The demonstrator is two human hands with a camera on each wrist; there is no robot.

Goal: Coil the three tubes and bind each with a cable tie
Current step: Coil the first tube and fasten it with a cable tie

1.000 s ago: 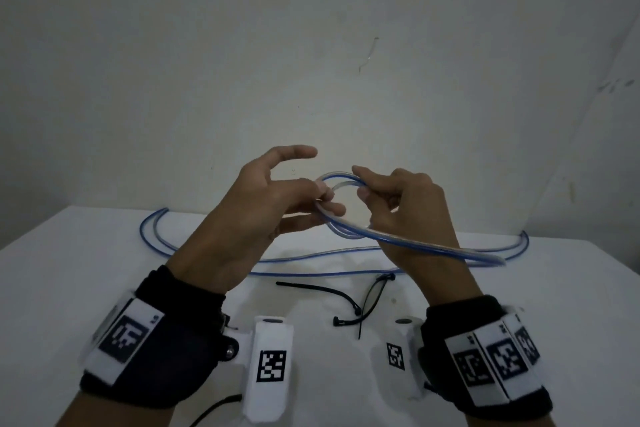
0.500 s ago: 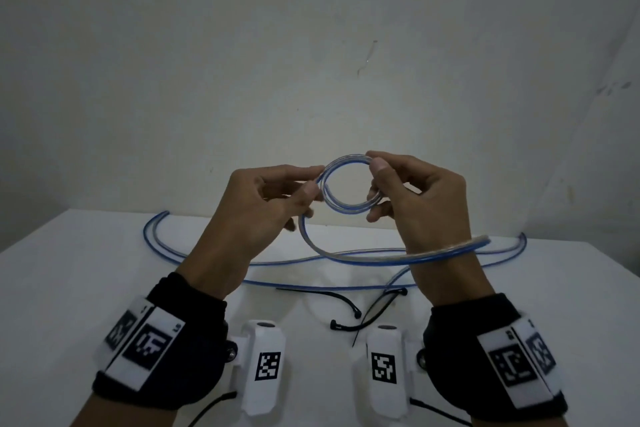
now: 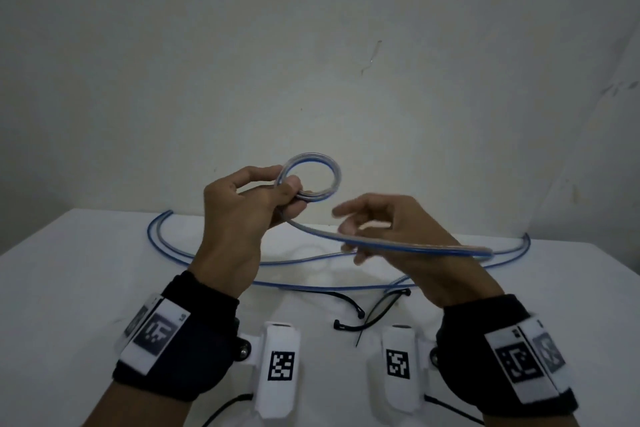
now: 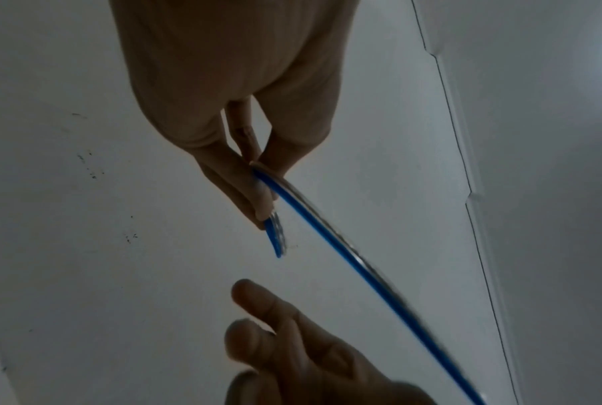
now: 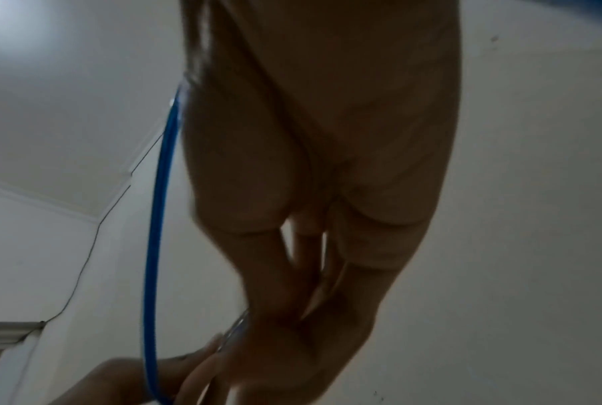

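Between left hand (image 3: 242, 215) fingertips, small blue-striped clear tube (image 3: 309, 180) coil, perhaps double-looped.

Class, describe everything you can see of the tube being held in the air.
The tube is thin, clear and flexible with a blue stripe. Its upper part is wound into a small ring of several turns, pinched by the left hand. The loose tail sweeps right across the back of the right hand, whose fingers are relaxed and not gripping it.

Black wristbands (image 3: 180, 350), white tags with black square codes, white wrist-mounted cameras (image 3: 278, 367)
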